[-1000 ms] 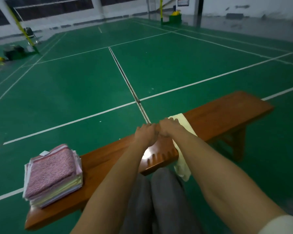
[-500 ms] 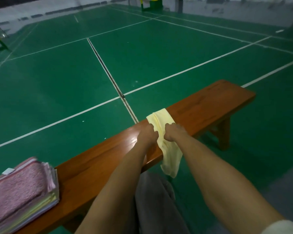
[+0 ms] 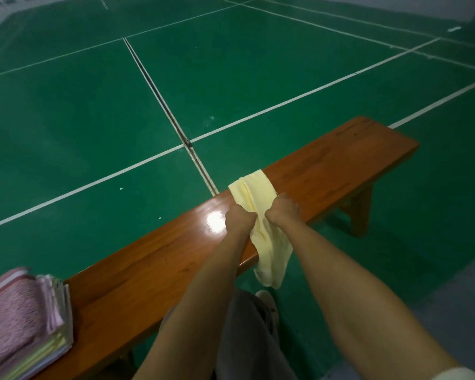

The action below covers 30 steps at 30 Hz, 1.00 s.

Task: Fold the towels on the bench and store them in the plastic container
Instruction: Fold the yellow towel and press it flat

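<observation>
Our left hand point(image 3: 240, 218) and right hand point(image 3: 281, 212) each grip the towel point(image 3: 254, 192) draped across the worktop point(image 3: 340, 163), likely to spread it flat for folding.

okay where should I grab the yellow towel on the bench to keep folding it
Probably its hanging end. The yellow towel lies bunched across the bench, its near end drooping over the near edge between both hands. Come from the near side, below the edge, and pinch the two bottom corners.

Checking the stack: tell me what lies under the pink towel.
Under the pink textured towel sit more folded towels on the wooden bench, pale yellow-green edges showing; their faces are covered.
</observation>
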Each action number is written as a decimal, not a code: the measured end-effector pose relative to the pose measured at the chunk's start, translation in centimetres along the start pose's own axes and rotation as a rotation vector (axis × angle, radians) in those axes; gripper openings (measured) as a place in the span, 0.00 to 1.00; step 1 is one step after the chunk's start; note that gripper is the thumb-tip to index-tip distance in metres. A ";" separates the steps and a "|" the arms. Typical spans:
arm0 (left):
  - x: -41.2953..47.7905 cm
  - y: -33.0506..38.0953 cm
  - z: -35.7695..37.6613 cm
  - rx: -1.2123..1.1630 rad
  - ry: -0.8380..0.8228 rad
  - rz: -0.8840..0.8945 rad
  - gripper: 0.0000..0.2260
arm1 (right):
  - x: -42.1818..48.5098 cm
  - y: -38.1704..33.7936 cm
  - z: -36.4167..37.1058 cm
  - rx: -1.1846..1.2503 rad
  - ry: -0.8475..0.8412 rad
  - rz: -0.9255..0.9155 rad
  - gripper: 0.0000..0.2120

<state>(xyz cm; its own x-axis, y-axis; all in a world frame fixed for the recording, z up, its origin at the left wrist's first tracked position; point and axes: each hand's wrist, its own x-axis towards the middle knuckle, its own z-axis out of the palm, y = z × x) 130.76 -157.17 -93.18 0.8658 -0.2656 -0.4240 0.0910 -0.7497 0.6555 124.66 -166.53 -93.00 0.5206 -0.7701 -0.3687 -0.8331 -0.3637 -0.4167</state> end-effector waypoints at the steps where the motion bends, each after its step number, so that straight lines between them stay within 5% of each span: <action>1: 0.0 0.1 0.1 -0.011 -0.036 -0.020 0.20 | 0.2 -0.1 0.1 0.062 -0.035 0.014 0.23; 6: 0.4 -0.3 0.2 -0.080 -0.197 -0.062 0.10 | 0.2 -0.2 0.4 0.196 -0.169 -0.039 0.14; 11: 0.1 -0.5 -2.4 -0.412 -0.100 -0.168 0.09 | -0.4 -1.0 -0.7 0.242 -0.152 -0.046 0.10; 15: 0.0 -0.4 -6.0 -0.472 0.059 -0.109 0.19 | -1.4 -3.4 -3.0 0.346 -0.047 -0.057 0.15; 20: -0.5 -0.1 -10.9 -0.508 0.176 -0.071 0.16 | -3.9 -6.9 -5.6 0.515 0.006 -0.047 0.19; 26: -3.0 0.0 -17.2 -0.818 0.116 -0.058 0.12 | -7.0 -9.4 -6.0 1.058 -0.209 -0.023 0.26; 30: -3.7 -1.2 -20.7 -0.860 0.115 -0.021 0.15 | -7.8 -10.7 -5.6 1.174 -0.347 -0.056 0.28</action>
<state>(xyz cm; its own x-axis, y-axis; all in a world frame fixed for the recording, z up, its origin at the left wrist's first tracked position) 137.62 -142.70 -79.42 0.8999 -0.1587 -0.4062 0.4079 -0.0226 0.9127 128.45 -159.59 -80.99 0.7220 -0.5227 -0.4533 -0.2275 0.4394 -0.8690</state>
